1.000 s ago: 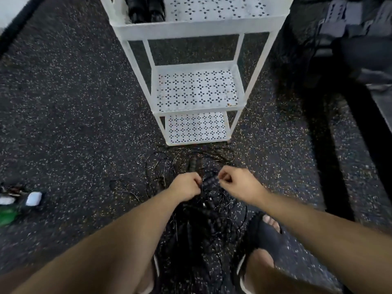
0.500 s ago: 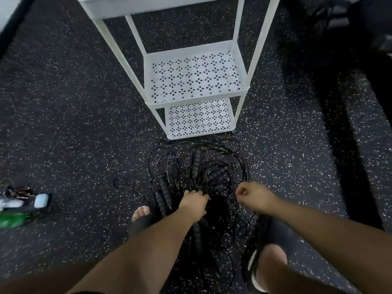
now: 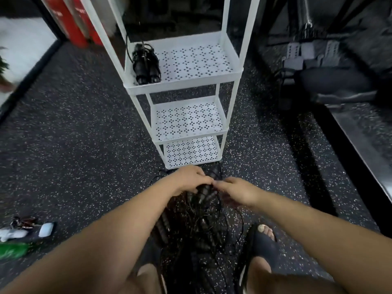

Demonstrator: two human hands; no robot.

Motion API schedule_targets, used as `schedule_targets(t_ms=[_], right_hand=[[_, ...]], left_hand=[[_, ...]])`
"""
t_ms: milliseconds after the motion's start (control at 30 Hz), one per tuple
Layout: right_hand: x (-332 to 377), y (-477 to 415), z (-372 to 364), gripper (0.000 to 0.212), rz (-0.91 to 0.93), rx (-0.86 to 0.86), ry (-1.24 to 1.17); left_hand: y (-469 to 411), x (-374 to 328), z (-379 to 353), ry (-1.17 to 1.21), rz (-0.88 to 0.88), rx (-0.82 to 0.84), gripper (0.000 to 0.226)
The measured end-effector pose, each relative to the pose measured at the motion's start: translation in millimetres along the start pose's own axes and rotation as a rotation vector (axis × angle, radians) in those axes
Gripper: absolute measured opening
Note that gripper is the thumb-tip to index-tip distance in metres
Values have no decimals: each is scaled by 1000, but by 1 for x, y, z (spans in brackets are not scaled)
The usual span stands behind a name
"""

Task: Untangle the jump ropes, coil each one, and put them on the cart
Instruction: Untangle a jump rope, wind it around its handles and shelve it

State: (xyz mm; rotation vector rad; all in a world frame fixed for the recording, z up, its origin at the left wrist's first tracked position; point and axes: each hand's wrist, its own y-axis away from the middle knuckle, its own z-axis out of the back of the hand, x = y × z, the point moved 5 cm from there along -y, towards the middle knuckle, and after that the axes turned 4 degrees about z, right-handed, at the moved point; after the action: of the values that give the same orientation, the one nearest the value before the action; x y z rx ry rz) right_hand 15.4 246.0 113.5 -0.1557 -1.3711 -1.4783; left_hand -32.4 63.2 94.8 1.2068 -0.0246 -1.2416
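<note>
Left hand grips tangled jump ropes, right hand pinches them — just short of cart edge.

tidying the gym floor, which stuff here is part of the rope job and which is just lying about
Job: tangled jump ropes, held by left hand and right hand; coiled rope on white cart.
Lying about: green object, small white case, red cylinder, grey gear far right.
</note>
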Motion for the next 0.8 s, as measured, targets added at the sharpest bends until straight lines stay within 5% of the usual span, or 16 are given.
schedule_targets(t_ms=[133,400,567,800], right_hand=[[61,41,-9,44,49,-43,-506],[124,76,19,23,172,-177,-450],[164,116,47,23,347,-283,-48],[176,154,55,12,555,-363,-225]], left_hand=[[68,-34,24,219,-21,50,30],[165,-76,73,80,-186,-186,4],[178,-93,105,-158,-416,-420,68],[172,-96,106,277,-489,-367,13]])
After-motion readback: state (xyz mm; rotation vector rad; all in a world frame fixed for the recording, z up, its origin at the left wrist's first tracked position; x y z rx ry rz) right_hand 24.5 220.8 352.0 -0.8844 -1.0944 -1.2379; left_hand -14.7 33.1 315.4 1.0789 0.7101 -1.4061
